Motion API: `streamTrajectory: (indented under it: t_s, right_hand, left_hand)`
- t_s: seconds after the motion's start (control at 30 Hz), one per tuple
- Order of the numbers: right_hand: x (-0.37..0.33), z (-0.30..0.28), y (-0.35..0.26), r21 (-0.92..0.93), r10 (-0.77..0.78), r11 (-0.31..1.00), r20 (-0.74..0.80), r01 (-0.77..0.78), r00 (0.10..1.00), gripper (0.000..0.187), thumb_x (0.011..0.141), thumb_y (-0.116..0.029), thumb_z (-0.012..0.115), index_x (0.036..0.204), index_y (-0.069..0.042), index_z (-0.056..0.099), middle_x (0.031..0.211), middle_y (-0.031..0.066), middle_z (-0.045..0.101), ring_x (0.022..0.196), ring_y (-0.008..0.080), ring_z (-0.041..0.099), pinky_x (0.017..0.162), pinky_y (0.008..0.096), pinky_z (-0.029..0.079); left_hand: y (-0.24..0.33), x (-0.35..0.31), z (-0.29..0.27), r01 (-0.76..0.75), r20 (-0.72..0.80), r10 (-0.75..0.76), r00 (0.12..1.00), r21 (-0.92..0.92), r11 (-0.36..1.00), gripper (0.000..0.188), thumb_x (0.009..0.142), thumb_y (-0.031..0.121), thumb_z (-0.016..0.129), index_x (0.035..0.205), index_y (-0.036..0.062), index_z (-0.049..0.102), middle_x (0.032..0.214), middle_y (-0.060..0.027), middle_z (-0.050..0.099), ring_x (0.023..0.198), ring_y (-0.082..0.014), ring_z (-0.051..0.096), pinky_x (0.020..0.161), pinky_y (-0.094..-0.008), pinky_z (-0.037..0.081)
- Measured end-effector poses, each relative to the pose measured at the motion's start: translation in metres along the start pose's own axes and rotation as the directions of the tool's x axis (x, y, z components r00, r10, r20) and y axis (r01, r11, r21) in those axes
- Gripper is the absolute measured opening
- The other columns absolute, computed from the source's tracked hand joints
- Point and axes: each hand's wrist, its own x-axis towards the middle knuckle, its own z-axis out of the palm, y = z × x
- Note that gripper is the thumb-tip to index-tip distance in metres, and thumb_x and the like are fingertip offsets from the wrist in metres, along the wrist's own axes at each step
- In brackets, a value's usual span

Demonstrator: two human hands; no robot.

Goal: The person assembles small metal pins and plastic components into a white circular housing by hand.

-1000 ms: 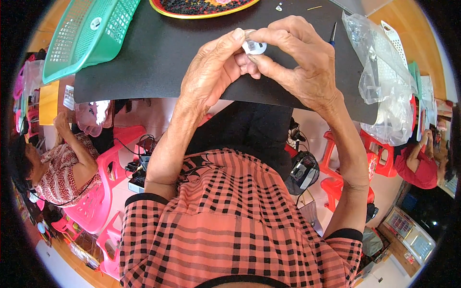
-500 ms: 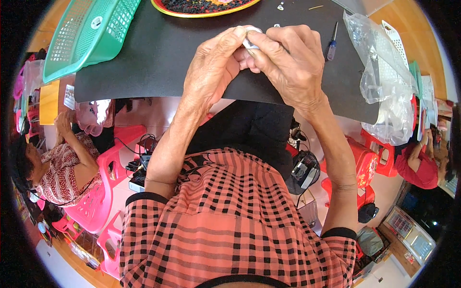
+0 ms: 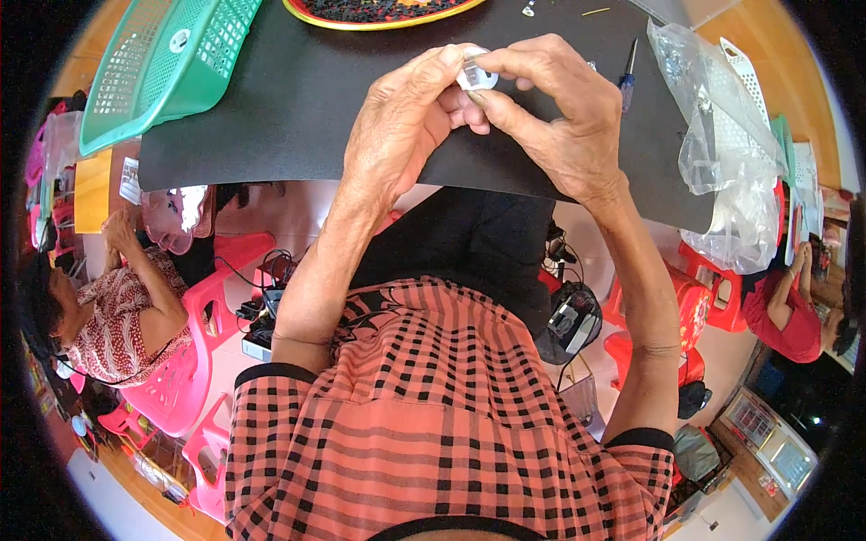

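A small rounded white plastic part (image 3: 478,77), with a greyish patch in its middle, is held up over the black table mat (image 3: 298,108). My left hand (image 3: 401,117) pinches its left side, thumb on top and the other fingers curled beneath. From the right, my right hand (image 3: 568,122) spans the part with index fingertip at its upper edge and thumb at its lower edge. Its remaining fingers are bent back. The exact kind of part is too small to make out.
A green perforated basket (image 3: 171,72) stands at the left and a tray of small black pieces (image 3: 383,13) at the far edge. On the right lie a screwdriver (image 3: 627,81) and clear plastic bags (image 3: 722,144). Two other people sit at either side, on the left by a pink chair (image 3: 185,370).
My right hand has opened its grip slightly and shifted right, its thumb and index now farther apart, so more of the white part shows. The left hand stays nearly still.
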Motion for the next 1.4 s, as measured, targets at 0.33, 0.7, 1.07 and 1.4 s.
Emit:
streamTrajectory:
  t_s: [0.33,0.7,1.07,1.4]
  right_hand:
    - [0.012,-0.015,-0.001,-0.186,-0.183,0.959,0.167,0.214,0.969,0.026,0.072,-0.016,0.071,0.096,-0.012,0.065,0.085,0.0012,0.060,0.080,0.0191,0.058,0.069,0.0317,0.040]
    - [0.008,-0.011,-0.004,0.383,0.267,0.861,0.217,-0.333,0.939,0.023,0.078,-0.003,0.067,0.100,-0.004,0.067,0.083,0.0035,0.062,0.069,0.0066,0.058,0.061,0.0239,0.045]
    - [0.006,-0.011,-0.012,0.023,-0.043,0.999,0.059,0.042,0.997,0.023,0.073,-0.006,0.070,0.096,-0.010,0.066,0.081,0.0063,0.062,0.074,0.0225,0.060,0.066,0.0322,0.046]
    - [-0.003,-0.008,-0.010,-0.171,-0.123,0.975,0.103,0.139,0.987,0.021,0.072,-0.011,0.072,0.093,-0.013,0.066,0.079,0.0019,0.060,0.074,0.0190,0.058,0.063,0.0307,0.040]
  left_hand:
    - [-0.002,0.000,-0.002,-0.014,0.031,0.014,0.999,0.003,1.000,0.036,0.096,0.028,0.049,0.111,-0.0041,0.057,0.091,-0.0085,0.061,0.079,-0.0153,0.057,0.073,-0.0316,0.048]
    - [-0.003,0.003,-0.002,0.010,0.023,-0.009,1.000,-0.033,0.999,0.034,0.097,0.026,0.049,0.109,-0.0044,0.057,0.088,-0.0096,0.059,0.073,-0.0161,0.055,0.072,-0.0311,0.049]
    - [-0.004,0.003,-0.004,0.003,0.061,0.000,0.998,-0.047,0.999,0.034,0.097,0.026,0.047,0.111,-0.0044,0.056,0.087,-0.0093,0.059,0.074,-0.0163,0.056,0.072,-0.0318,0.049]
    - [-0.002,0.002,-0.004,0.036,0.050,-0.033,0.998,-0.060,0.998,0.036,0.097,0.026,0.047,0.112,-0.0053,0.057,0.086,-0.0091,0.060,0.074,-0.0165,0.057,0.073,-0.0316,0.049]
